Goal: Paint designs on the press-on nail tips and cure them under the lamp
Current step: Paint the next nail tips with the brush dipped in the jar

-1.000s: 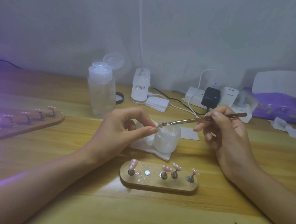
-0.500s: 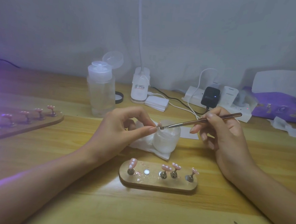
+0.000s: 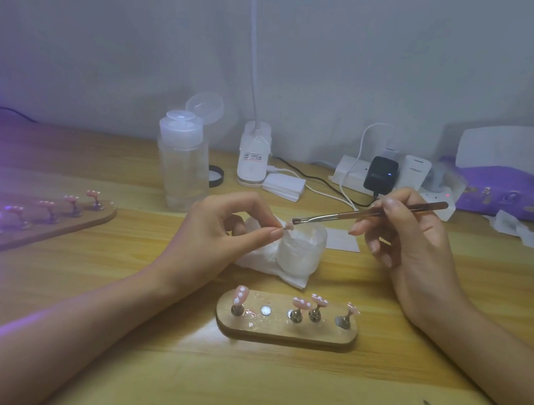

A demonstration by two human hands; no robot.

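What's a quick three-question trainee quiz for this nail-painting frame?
1. True or false: the right hand holds the brush.
2. How many stands sit on the near holder? A) two B) four C) six
3. Fill in: the left hand pinches a small pink ___ at the brush's bristles.
Key: 1 true; 2 B; 3 nail tip.
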